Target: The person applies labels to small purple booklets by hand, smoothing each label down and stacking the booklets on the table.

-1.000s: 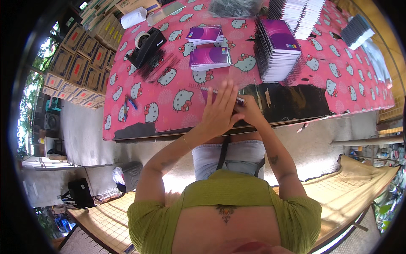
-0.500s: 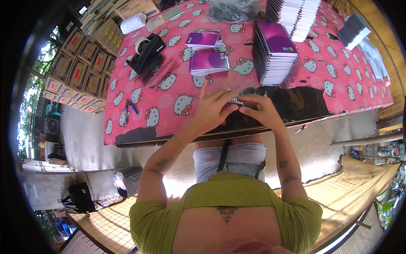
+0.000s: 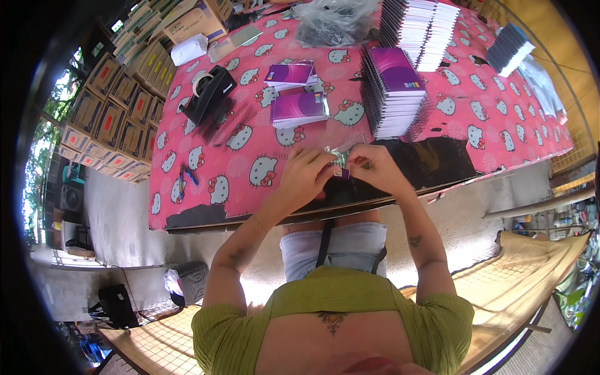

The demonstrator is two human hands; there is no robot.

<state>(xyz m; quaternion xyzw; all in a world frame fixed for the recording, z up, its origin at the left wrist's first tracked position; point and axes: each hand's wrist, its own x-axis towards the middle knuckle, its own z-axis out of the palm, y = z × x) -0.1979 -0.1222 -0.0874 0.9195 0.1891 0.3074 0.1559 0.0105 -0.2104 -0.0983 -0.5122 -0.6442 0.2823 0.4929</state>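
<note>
Close to the table's front edge, a small purple notebook (image 3: 342, 174) is mostly covered by my hands; only a corner of it shows. My left hand (image 3: 304, 176) is closed on it from the left. Shiny clear plastic (image 3: 338, 152) stands out between my fingers at its far side. My right hand (image 3: 377, 167) pinches at that plastic with thumb and forefinger together. Just beyond lie two small piles of purple notebooks, one nearer (image 3: 299, 109) and one farther (image 3: 290, 74), with clear plastic around them.
A tall stack of spiral notebooks (image 3: 394, 94) stands right of centre, with more stacks (image 3: 420, 28) behind. A black tape dispenser (image 3: 209, 94) and blue pens or cutters (image 3: 189, 176) lie left. Plastic bags (image 3: 337, 22) sit at the back; cartons (image 3: 106, 103) rise beyond the table's left side.
My left hand's raised forefinger has come down and curled in. My right hand has turned, its pinch now beside the clear plastic. The whole view has shifted slightly.
</note>
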